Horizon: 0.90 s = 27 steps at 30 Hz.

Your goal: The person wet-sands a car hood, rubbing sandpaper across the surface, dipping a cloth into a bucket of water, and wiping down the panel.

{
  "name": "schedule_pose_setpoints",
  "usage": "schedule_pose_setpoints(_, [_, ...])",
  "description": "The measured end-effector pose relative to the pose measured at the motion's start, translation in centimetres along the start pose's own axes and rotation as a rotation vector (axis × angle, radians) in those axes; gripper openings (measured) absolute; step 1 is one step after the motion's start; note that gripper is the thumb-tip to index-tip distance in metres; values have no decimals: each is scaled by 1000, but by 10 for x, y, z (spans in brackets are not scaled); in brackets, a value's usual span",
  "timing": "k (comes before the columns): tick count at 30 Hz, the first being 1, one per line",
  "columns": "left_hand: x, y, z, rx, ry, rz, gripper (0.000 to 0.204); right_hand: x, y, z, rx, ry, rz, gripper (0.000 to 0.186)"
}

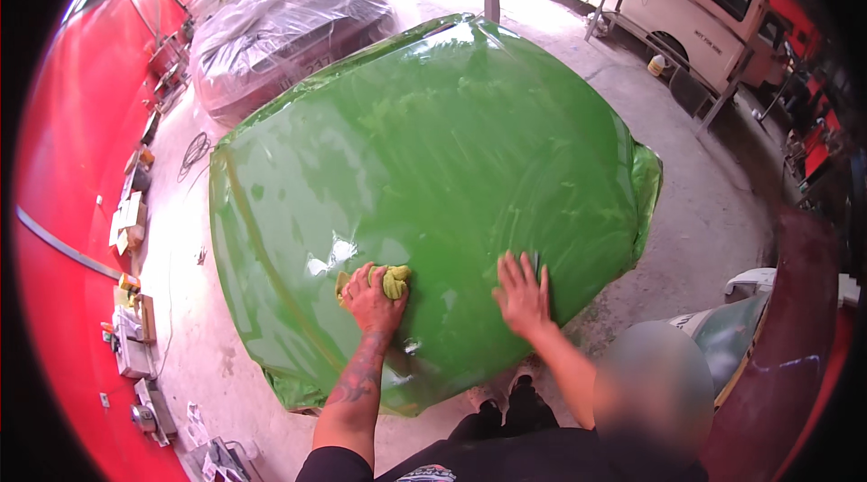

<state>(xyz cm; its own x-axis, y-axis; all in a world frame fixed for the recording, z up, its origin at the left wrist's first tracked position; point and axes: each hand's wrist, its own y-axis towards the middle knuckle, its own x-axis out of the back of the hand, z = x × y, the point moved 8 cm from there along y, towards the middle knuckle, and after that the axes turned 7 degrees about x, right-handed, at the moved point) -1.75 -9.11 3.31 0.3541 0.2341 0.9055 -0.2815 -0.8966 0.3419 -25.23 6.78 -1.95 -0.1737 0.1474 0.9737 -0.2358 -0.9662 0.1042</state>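
A large glossy green car hood (433, 175) lies in front of me, with cloudy smears over much of its surface. My left hand (372, 305) is closed on a crumpled yellow cloth (396, 281) and presses it against the near part of the hood. To the right, my right hand (524, 298) rests flat on the green surface, fingers stretched out. Beside its fingertips shows a small dark sliver (536, 261), too small to name. Curved smear marks spread just beyond that hand. A yellowish line (262, 261) runs along the hood's left side.
Behind the hood stands a car under clear plastic sheeting (289, 35). A pale off-road vehicle (686, 17) is at the far right, near a metal stand (623, 21). Boxes and tools (133, 337) line the red wall (72, 166). A dark red panel (781, 346) stands close on my right.
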Motion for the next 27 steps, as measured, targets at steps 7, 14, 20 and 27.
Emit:
schedule_pose_setpoints(7, [-5, 8, 3, 0, -133, 31, 43, -1, -57, 14, 237, 30, 147, 66])
schedule_pose_setpoints(14, [-8, 37, -105, 134, -458, 233, 36, 5, 37, -25, 75, 36, 49, 62])
schedule_pose_setpoints(20, [-32, 33, -184, 191, -605, 392, 38, -21, -106, 27, 638, 79, 148, 73])
schedule_pose_setpoints(27, [-5, 51, -129, 235, -459, 10, 38, 27, 96, -2, 533, 100, 200, 66])
